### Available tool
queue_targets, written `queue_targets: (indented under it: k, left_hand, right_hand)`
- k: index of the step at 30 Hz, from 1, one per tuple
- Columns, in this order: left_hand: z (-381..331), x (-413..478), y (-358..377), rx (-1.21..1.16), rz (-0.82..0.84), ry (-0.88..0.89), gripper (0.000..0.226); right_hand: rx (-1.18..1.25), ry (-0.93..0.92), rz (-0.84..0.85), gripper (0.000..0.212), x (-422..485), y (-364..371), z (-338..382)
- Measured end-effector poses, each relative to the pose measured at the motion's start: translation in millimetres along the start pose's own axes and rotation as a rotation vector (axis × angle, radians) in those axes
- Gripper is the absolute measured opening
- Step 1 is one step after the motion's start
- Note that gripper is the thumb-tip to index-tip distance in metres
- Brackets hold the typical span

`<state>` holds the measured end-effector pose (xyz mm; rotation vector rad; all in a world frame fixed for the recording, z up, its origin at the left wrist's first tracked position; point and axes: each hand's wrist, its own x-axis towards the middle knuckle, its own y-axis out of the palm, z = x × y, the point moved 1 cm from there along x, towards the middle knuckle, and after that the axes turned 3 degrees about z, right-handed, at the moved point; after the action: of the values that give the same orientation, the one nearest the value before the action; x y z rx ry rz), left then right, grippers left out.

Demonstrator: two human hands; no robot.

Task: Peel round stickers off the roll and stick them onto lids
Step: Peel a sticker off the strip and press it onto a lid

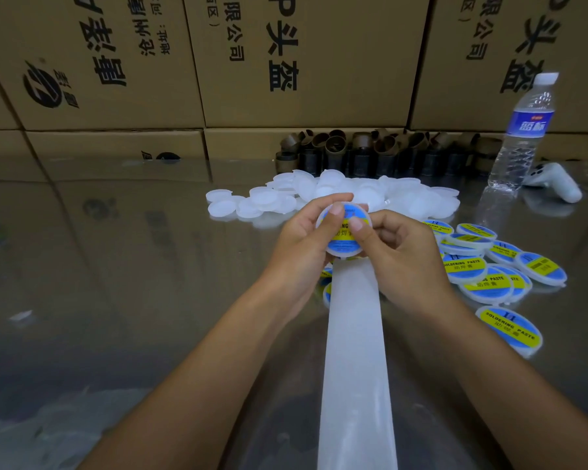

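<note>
White backing strip (355,368) is laid from the near edge up to the hands. Above its far end a lid (341,255) is gripped by the left hand (299,245) and right hand (399,256), fingers curled round its rim, both thumbs laid on the sticker (344,245). Pressing seems in hand: thumbs are best swept from centre outward, so edges are sealed and no bubble is trapped. Bare lids (272,201) are heaped beyond, labelled lids (489,266) rightward.
</note>
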<state>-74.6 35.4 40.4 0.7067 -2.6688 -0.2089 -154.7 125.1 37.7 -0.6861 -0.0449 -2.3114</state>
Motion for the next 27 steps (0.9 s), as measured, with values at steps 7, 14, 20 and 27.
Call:
queue_targets:
  k: [7, 14, 20, 27]
  left_hand:
    - [2.8, -0.8, -2.0, 0.124, 0.008, -0.018, 0.023]
    - [2.9, -3.6, -0.1, 0.192, 0.056, -0.002, 0.022]
    - [2.7, -1.8, -2.5, 0.157, -0.008, -0.003, 0.018]
    - [3.3, 1.8, -5.4, 0.094, -0.112, -0.048, 0.012]
  right_hand:
    - [0.003, 0.006, -0.11, 0.037, -1.2, -0.7, 0.4]
    - [-0.032, 0.033, -0.161, 0.034, 0.2, -3.9, 0.3]
    - [0.025, 0.03, -0.144, 0.01, -1.5, -1.9, 3.0]
    - [-0.021, -0.012, -0.165, 0.013, -1.1, -2.7, 0.7]
